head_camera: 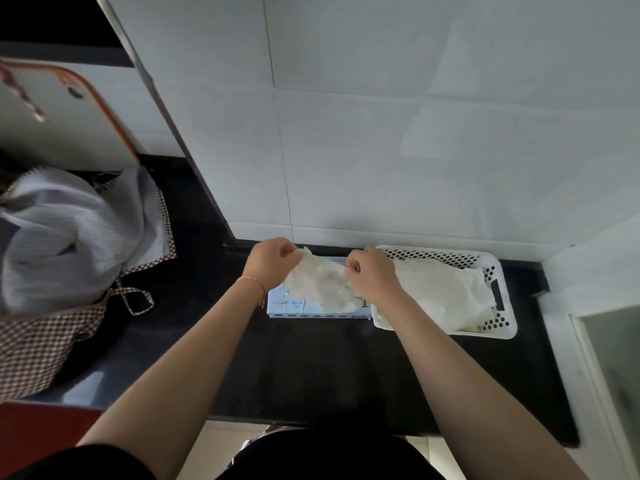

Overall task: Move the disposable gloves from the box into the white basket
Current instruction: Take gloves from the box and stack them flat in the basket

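A crumpled bunch of thin, translucent white disposable gloves (320, 282) hangs between the 2 hands, directly above the box (287, 306). The left hand (272, 261) pinches the bunch at its upper left corner, fingers curled in around the film. The right hand (372, 271) pinches the right edge of the same bunch, thumb and fingertips closed on it. The lower part of the bunch droops onto the top of the box and hides most of its opening.

The box is pale blue and white and lies flat on the black counter (311, 368), close to the white tiled wall (415, 133). Its front face carries small blue printing and a little blue logo, too small and blurred to read. Whether more gloves remain inside cannot be told.

Just beside the box, touching its right end, sits the white basket (498, 271), a perforated plastic tray with a slot handle in its right wall. A flat heap of the same whitish gloves already fills much of it.

A thin orange cord bracelet (254, 284) circles the left wrist. Well apart on the left of the counter stands a brown-and-white checked bag (38, 348) with pale grey cloth (69, 233) bunched in it.
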Action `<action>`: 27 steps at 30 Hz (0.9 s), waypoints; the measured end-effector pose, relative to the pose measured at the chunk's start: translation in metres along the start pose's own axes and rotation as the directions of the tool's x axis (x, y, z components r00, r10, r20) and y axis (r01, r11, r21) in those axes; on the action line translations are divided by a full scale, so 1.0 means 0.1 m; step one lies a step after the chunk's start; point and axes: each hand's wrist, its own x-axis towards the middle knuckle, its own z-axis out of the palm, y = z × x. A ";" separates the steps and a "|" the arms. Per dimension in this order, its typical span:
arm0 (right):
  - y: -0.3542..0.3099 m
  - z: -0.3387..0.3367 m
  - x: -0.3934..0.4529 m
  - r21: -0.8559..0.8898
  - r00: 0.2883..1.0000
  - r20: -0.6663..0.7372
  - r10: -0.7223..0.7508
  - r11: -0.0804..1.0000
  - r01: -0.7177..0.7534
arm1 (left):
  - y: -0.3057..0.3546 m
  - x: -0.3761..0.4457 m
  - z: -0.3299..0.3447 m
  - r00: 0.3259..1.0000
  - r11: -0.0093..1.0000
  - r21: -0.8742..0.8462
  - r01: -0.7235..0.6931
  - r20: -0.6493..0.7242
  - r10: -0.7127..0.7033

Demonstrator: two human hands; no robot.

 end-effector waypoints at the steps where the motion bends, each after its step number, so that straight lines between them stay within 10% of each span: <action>1: -0.01 -0.05 0.01 0.031 1.000 -0.029 0.012 0.999 -0.011 | 0.01 0.02 -0.04 1.000 1.000 -0.012 -0.006 -0.023 0.006; 18: -0.57 -0.83 -0.18 0.415 0.996 -0.039 -0.085 0.905 0.093 | 0.83 -0.02 -0.31 0.959 0.896 -0.356 -0.266 -0.002 0.283; 27: -0.36 -1.18 -0.32 0.846 0.995 -0.101 0.024 0.527 0.073 | 0.81 -0.06 -0.32 0.921 0.905 -0.401 -0.139 0.283 0.267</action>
